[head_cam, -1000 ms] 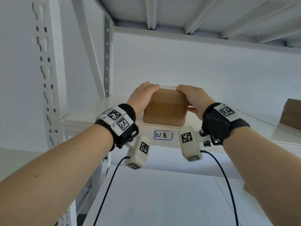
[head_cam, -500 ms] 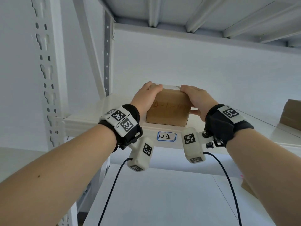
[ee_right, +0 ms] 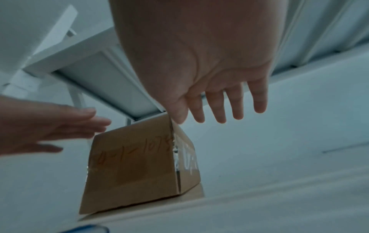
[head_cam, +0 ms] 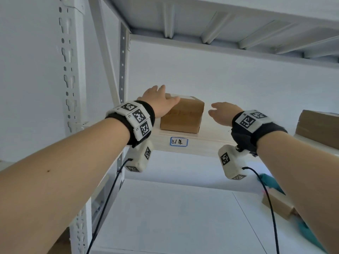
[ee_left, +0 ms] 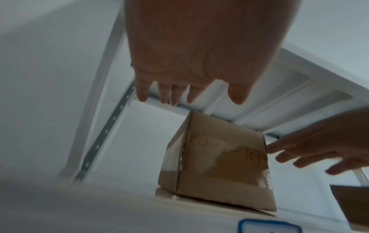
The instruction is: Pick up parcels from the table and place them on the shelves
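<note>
A small brown cardboard parcel (head_cam: 183, 114) with red handwriting stands on the white shelf (head_cam: 207, 142), just behind a blue-edged label (head_cam: 179, 141). My left hand (head_cam: 159, 101) hovers at the parcel's left top corner with straight, spread fingers, apart from it in the left wrist view, where the parcel (ee_left: 217, 165) sits below the fingers (ee_left: 175, 93). My right hand (head_cam: 222, 111) is open to the right of the parcel, off its side. In the right wrist view the parcel (ee_right: 137, 162) stands free under the spread fingers (ee_right: 219, 107).
A second brown box (head_cam: 319, 127) lies on the same shelf at the far right. Another shelf (head_cam: 220, 24) closes the space above. A perforated white upright (head_cam: 71, 70) stands at left. Below lie a white table (head_cam: 165, 217) and a parcel with a teal item (head_cam: 277, 200).
Both hands have let go of the parcel and pulled back from its sides, fingers spreading. The parcel now stands alone on the shelf.
</note>
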The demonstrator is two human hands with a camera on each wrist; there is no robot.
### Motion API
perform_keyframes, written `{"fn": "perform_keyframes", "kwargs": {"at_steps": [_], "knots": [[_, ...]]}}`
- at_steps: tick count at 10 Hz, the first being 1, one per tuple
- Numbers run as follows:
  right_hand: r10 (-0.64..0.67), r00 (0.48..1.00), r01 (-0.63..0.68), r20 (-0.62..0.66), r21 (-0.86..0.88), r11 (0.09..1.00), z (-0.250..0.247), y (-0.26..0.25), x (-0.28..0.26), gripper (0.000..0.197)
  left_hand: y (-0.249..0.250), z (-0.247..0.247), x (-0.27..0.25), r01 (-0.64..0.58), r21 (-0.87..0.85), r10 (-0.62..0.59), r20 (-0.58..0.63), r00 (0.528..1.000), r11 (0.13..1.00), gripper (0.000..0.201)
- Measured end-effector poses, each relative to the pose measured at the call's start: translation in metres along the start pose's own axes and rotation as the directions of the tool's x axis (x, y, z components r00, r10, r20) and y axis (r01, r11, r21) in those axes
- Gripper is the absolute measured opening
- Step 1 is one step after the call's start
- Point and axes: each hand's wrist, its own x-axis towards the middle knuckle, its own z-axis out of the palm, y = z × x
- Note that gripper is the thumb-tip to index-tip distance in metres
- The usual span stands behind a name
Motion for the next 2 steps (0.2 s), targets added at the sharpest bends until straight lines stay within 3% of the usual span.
{"fn": "perform_keyframes", "kwargs": {"at_steps": [1, 2], "knots": [[-0.051, 0.995, 0.066, 0.084, -0.184, 0.981, -0.006, 0.005, -0.006, 0.053, 0.023, -0.003, -0.011, -0.060, 0.271, 0.037, 0.089, 0.995, 0.961, 0.078], [-0.095, 0.988, 0.122, 0.122, -0.237, 0.964, -0.014, 0.008, -0.018, 0.054, 0.048, 0.002, -0.023, -0.070, 0.292, 0.019, 0.173, 0.985, 0.954, 0.080]]}}
